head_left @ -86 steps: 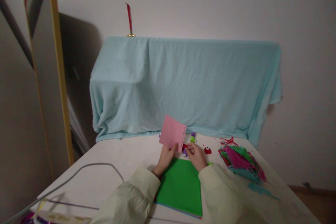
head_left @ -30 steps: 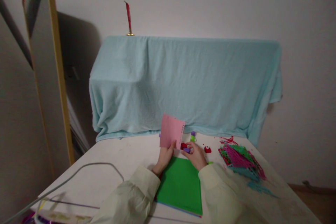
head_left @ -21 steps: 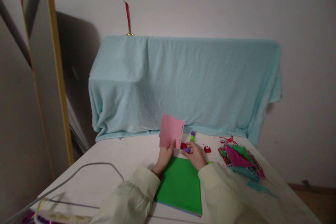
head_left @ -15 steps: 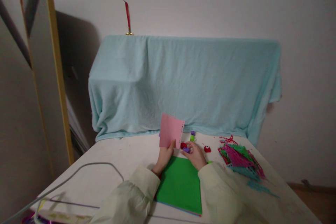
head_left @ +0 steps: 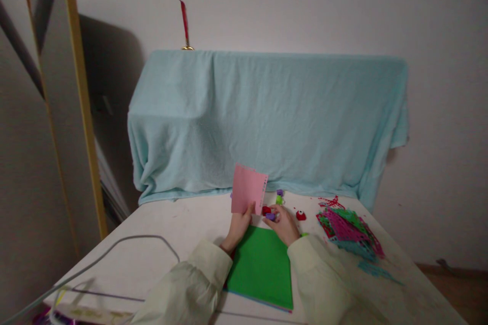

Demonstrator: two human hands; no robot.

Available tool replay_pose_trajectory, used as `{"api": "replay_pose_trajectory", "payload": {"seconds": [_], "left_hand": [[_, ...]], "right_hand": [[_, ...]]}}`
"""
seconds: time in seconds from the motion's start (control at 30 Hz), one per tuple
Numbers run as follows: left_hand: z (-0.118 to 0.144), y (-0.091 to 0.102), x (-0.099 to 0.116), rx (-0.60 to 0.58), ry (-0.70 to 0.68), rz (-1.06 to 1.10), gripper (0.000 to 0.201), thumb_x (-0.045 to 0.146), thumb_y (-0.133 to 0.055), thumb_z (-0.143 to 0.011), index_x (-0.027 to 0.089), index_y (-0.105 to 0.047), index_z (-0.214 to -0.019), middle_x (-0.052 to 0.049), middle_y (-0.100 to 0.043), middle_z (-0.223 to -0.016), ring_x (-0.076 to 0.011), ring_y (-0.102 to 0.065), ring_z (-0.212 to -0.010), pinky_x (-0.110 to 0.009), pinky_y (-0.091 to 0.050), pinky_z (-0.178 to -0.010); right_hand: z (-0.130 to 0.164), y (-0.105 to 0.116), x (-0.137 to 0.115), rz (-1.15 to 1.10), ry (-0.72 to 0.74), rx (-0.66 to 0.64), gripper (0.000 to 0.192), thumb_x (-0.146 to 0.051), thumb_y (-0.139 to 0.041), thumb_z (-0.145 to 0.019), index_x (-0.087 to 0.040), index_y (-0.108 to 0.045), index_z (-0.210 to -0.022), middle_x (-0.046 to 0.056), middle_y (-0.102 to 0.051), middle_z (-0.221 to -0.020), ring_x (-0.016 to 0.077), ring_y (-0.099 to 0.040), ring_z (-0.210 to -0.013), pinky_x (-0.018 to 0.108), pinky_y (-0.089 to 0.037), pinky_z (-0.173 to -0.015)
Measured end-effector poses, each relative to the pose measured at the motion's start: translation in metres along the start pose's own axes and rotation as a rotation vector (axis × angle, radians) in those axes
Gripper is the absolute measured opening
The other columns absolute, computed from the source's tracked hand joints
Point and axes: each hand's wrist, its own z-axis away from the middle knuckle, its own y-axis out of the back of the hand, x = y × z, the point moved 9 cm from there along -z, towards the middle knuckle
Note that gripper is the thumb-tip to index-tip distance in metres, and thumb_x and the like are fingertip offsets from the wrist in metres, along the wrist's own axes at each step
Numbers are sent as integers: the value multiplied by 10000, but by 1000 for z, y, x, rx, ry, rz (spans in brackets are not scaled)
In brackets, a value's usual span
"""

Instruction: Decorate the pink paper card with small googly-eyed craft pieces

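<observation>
Pink card (head_left: 248,189) stands pinched upright in the left hand (head_left: 239,224); beside it, the right hand (head_left: 284,224) grips a purple punch (head_left: 271,217) above the green sheet (head_left: 262,267).

You wear a loose, pale cream-yellow top with long sleeves; each sleeve gathers into a cuff at the wrist, the fabric bunched in soft folds along both forearms. Your left hand (head_left: 239,225) and right hand (head_left: 284,225) are bare, without gloves.
</observation>
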Motion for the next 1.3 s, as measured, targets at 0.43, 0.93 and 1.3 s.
{"api": "replay_pose_trajectory", "payload": {"seconds": [0.43, 0.93, 1.3], "left_hand": [[1, -4, 1, -32, 29, 59, 538, 673, -410, -783, 173, -492, -602, 0, -469, -517, -135, -443, -496, -275, -341, -528], [0, -5, 1, -43, 26, 57, 517, 657, -427, -789, 176, -480, -608, 9, -450, -506, -132, -435, -487, -270, -341, -516], [2, -5, 0, -36, 38, 52, 537, 673, -413, -783, 170, -489, -612, 6, -457, -511, -133, -447, -485, -271, -348, -516]], "right_hand": [[0, 1, -3, 18, 18, 5, 322, -301, -675, -678, -231, -603, -983, 21, -607, -888, 139, -568, -651, 272, -454, -638], [0, -2, 2, 0, -15, -15, 444, -315, -664, -673, -247, -553, -1098, 7, -601, -886, 154, -576, -680, 288, -465, -668], [1, -1, 1, 1, -39, -22, 456, -291, -677, -657, -254, -565, -1097, 14, -597, -911, 168, -574, -710, 305, -462, -699]]}}
